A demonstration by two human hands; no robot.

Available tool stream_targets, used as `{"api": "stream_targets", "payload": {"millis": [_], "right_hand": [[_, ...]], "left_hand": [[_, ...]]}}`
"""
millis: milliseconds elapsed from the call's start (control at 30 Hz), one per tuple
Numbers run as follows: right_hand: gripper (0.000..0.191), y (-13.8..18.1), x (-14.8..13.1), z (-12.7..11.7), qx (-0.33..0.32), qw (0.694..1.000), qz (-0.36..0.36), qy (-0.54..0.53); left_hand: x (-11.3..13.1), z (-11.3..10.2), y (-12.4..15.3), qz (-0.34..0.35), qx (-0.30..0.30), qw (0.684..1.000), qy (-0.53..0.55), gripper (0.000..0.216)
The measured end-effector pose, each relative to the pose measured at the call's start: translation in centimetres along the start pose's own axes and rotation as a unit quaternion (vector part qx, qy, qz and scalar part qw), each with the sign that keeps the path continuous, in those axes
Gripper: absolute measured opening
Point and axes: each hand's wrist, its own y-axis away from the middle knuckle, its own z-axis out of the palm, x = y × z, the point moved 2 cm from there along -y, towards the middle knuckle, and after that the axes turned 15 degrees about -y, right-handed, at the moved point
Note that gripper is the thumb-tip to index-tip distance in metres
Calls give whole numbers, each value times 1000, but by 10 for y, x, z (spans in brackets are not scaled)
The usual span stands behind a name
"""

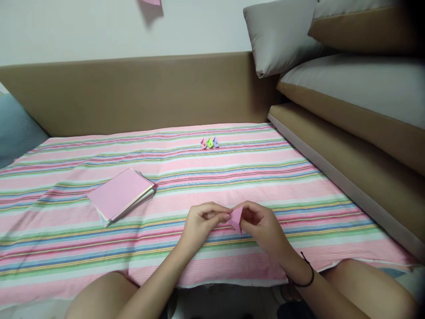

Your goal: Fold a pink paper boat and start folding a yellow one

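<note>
A small folded piece of pink paper (237, 219) is held up between my two hands, just above the striped cloth. My left hand (206, 221) pinches its left corner between thumb and fingertips. On the other side, my right hand (260, 223) grips the paper's right edge, with fingers curled partly behind it. Three little folded paper pieces stand in a row farther back: a pink one (203, 143), a green one (210, 142) and a bluish-purple one (215, 142). To the left lies a stack of coloured paper (121, 192) with a pink sheet on top.
The striped cloth (186, 177) covers the seat in front of me. A brown backrest (149, 95) runs along the back. Grey and brown cushions (352, 88) are piled at the right, and a blue cushion (16, 128) sits at the far left. My knees flank the front edge.
</note>
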Motion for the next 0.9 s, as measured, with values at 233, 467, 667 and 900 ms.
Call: {"api": "stream_targets", "payload": {"millis": [233,467,667,900], "right_hand": [[11,9,-8,1,0,942,-252,223],[26,15,-5,-2,-52,853,-376,358],[23,14,-3,-4,-42,875,-335,345],[9,9,-2,1,42,956,-196,213]], "left_hand": [[-17,8,1,-124,-75,979,142,22],[-13,9,6,-155,-104,959,215,19],[-12,6,4,-185,-82,955,217,20],[-8,7,5,-178,-61,963,193,24]]}}
